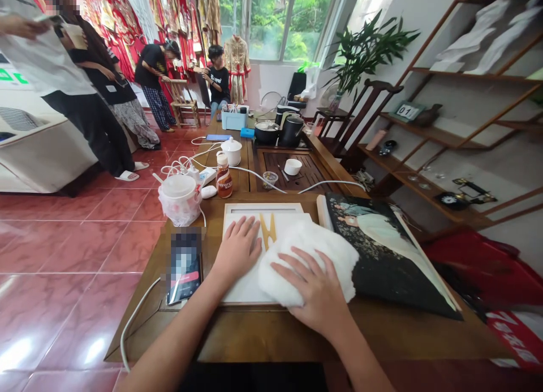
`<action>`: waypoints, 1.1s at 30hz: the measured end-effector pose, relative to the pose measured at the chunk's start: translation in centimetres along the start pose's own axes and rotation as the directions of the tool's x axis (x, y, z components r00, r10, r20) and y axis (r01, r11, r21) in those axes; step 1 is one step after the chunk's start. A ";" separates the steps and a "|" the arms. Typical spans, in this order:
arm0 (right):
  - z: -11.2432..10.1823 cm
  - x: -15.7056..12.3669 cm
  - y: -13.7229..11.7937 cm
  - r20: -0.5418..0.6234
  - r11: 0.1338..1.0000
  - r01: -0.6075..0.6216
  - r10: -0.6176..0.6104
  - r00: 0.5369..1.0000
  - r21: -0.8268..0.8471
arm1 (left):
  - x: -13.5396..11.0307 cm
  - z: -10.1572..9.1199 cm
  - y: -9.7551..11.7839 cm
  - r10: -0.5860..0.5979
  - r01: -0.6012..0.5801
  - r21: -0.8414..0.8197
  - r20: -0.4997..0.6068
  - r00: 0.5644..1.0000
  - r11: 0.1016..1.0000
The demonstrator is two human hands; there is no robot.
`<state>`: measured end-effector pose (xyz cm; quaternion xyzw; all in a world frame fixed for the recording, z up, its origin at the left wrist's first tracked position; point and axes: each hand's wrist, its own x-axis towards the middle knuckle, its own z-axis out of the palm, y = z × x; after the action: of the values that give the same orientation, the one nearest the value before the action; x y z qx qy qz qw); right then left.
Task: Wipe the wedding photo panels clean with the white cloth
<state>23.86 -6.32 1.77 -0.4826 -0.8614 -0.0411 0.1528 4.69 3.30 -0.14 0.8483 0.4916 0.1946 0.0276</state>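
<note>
Ok so from the head cam, both hands are down on a dark wooden table, and neither one is really gripping anything. The left hand is flat and open, fingers a bit spread, palm down on a white board set in a thin wooden frame. The right hand is also open and spread, lying on top of a fluffy white wad that looks like cotton wool or batting and covers the right part of that board. Between the hands, two yellowish wooden strips sit in a narrow V on the board, touching the wad. Just right of the board is a big dark print of a figure in a pale gown, its edge right beside the wad. Left of the left hand there's a phone with a blurred screen. Further up the table, toward the middle of the frame, you've got a plastic-wrapped white tub, a power strip, a brown-labelled bottle and a wooden tea tray. Over at the upper left, other people are standing around near racks of red garments, and one of them is holding up a big white sheet.
</note>
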 end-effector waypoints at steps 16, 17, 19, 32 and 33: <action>0.5 0.6 -1.4 -0.018 0.999 0.036 -0.037 0.999 -0.038 | -0.2 0.0 -0.3 0.008 -0.008 -0.006 -0.009 1.000 1.000; 0.6 0.7 -1.8 -0.003 0.997 0.071 -0.071 0.997 -0.041 | -0.2 -0.1 -0.4 0.014 -0.014 -0.004 -0.008 1.000 1.000; 0.6 0.7 -1.9 0.012 0.993 0.109 -0.109 0.994 -0.033 | -0.1 -0.1 -0.4 0.021 -0.021 0.000 -0.005 1.000 1.000; -0.8 -1.5 3.0 -0.128 0.962 -0.272 0.270 0.955 -0.003 | -0.1 0.3 -0.2 -0.005 0.005 0.010 -0.004 1.000 1.000; -0.6 -1.4 2.7 -0.128 0.969 -0.246 0.245 0.961 0.002 | -0.1 0.3 -0.2 -0.004 0.004 0.010 -0.006 1.000 1.000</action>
<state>26.92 -6.15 1.71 -0.5831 -0.7832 -0.0584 0.2078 4.60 3.31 -0.48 0.8469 0.4943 0.1946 0.0220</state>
